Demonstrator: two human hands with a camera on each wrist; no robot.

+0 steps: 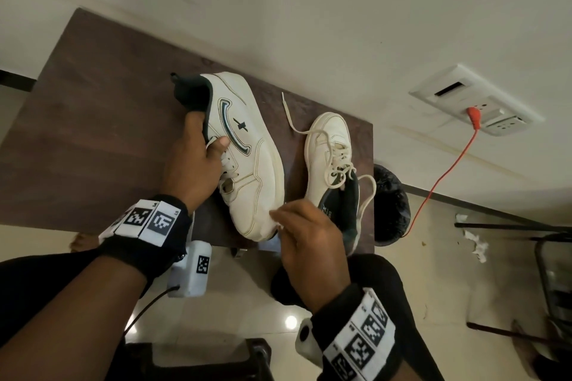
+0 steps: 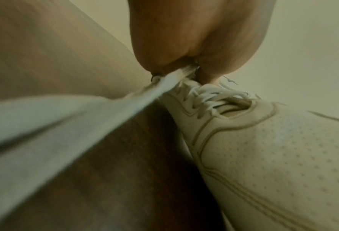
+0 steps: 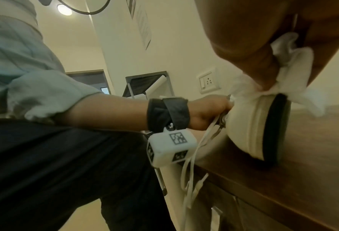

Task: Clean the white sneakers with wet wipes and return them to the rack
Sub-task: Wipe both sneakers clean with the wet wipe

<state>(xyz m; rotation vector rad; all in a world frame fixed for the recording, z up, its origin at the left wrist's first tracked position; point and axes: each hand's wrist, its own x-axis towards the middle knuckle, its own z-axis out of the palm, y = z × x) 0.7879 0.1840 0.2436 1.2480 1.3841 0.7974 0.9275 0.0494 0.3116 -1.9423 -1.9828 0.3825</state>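
Observation:
One white sneaker lies tilted on its side on the brown table, toe toward me. My left hand grips it at the dark collar, thumb on its side near the laces. In the left wrist view the fingers close by the laces above the perforated toe. My right hand pinches a white wet wipe and holds it against that sneaker's toe beside the dark sole. The second white sneaker stands to the right with its laces loose.
A bin lined with a black bag stands by the table's right edge. An orange cable runs from a wall socket to the floor. Crumpled white wipes lie on the floor near a chair frame.

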